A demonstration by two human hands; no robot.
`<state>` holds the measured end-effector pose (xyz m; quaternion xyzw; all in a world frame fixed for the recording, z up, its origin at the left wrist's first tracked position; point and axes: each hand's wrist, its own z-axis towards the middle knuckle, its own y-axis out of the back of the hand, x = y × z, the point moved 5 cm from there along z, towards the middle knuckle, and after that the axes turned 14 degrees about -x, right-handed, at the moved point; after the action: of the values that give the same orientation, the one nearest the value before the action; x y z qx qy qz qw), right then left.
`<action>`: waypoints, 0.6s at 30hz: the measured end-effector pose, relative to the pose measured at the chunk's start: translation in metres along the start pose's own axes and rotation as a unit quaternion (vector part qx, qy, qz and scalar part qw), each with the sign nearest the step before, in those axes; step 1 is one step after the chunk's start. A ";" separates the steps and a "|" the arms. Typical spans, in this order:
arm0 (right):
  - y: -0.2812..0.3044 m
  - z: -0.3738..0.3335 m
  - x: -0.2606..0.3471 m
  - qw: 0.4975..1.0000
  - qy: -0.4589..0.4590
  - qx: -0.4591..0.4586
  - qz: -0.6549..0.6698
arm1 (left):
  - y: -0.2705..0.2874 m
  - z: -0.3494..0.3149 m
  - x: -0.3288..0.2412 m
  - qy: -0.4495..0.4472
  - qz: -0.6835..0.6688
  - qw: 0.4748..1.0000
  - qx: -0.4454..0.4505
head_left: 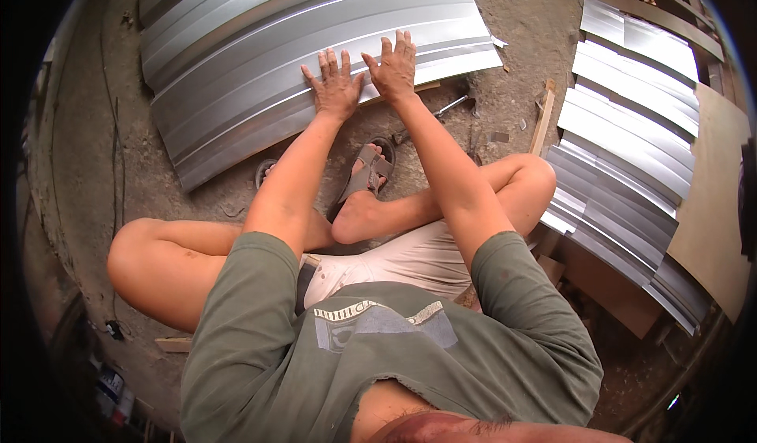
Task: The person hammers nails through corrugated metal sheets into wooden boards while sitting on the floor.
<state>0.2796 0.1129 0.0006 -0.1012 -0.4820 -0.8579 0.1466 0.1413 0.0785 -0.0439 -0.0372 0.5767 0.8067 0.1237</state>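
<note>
In front of me lies a large silver sheet of ribbed metal [244,88], its ridges running left to right. My left hand [336,88] rests on its near part with the fingers spread. Beside it, thumb close to the other thumb, my right hand [393,68] lies flat on the same sheet, fingers stretched out. Neither hand grips anything. A second metal panel [236,5] appears behind, along the sheet's far side. Just past the near edge, a thin metal tool with a shiny shaft [452,107] sits on the ground; its kind is unclear.
Several silver metal strips [631,120] are stacked at the right, next to a tan board [714,199]. A wooden stick [544,117] lies on the dirt floor [536,17] between them and me. Dark cables [117,139] run along the left. My sandalled foot [369,171] is near the sheet's edge.
</note>
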 end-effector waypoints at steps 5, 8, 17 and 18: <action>-0.034 -0.005 0.006 0.998 0.042 0.041 0.011 | 0.002 0.003 0.003 -0.005 0.004 0.999 0.037; -0.041 -0.008 0.008 0.996 0.033 0.083 0.006 | 0.001 0.001 0.007 -0.008 0.015 0.999 0.051; -0.047 -0.004 0.006 0.995 0.015 0.091 -0.032 | -0.001 0.006 0.009 -0.007 -0.039 0.999 0.029; -0.048 -0.002 0.006 0.995 0.014 0.089 -0.036 | -0.003 0.006 0.014 0.000 -0.073 0.997 0.024</action>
<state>0.2572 0.1336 -0.0367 -0.0579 -0.5579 -0.8174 0.1312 0.1286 0.0870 -0.0472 -0.0761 0.5914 0.7815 0.1836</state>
